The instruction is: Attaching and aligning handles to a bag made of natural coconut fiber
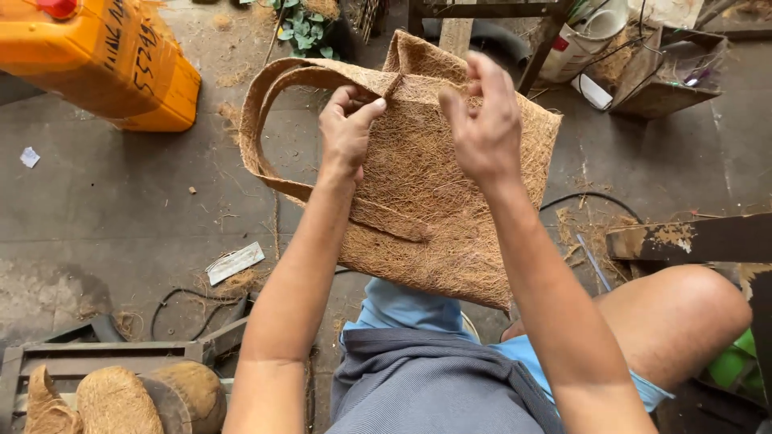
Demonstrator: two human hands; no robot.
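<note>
Brown coconut-fibre bag (434,209), with long loop handle (265,104), is held above the lap. Left hand (346,133) pinches the top edge at the handle joint; right hand (482,120), fingers narrowed, pinches something too small to identify. Judged step: fastening the handle; next move demands steady grip at the joint.

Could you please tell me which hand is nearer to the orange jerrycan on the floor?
Left. The left hand pinches the fibre bag on the side toward the orange jerrycan; the right hand is farther off.

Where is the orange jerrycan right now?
The orange jerrycan lies on the concrete floor in the head view's top left corner, left of the fibre bag that both hands hold.
</note>
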